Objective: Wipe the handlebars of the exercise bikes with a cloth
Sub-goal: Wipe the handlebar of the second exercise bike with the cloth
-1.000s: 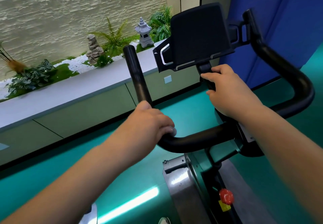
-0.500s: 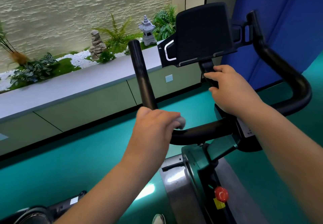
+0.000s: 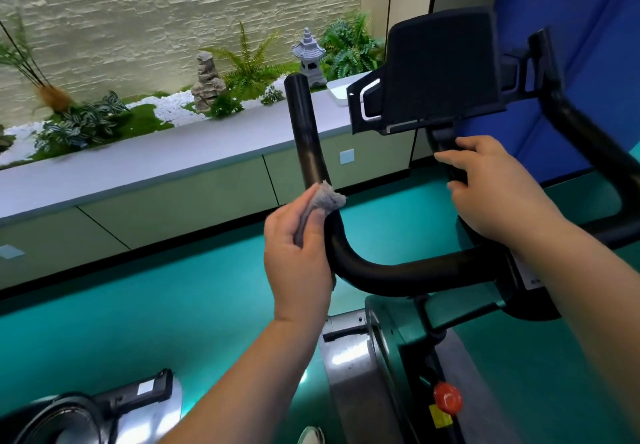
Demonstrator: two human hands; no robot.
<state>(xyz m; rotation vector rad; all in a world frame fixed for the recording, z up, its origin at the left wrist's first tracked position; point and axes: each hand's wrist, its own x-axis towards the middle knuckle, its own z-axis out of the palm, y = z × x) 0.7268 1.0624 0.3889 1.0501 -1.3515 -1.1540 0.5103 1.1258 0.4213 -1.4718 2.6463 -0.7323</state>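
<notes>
A black handlebar (image 3: 391,272) of a green exercise bike curves up on the left into an upright grip (image 3: 304,132) and loops round on the right (image 3: 595,153). My left hand (image 3: 298,256) grips a small grey cloth (image 3: 323,199) and holds it against the bend of the left grip. My right hand (image 3: 491,194) holds the black centre post just under the console (image 3: 440,69), fingers curled round it.
The bike's steel flywheel cover (image 3: 356,374) and a red knob (image 3: 447,400) sit below the bar. Part of another machine (image 3: 86,412) shows at bottom left. A grey ledge (image 3: 138,163) with plants and stone ornaments runs behind; a blue wall (image 3: 588,11) stands right.
My left hand has slid with the cloth from the horizontal bar round the bend towards the upright left grip. My right hand has stayed on the centre post.
</notes>
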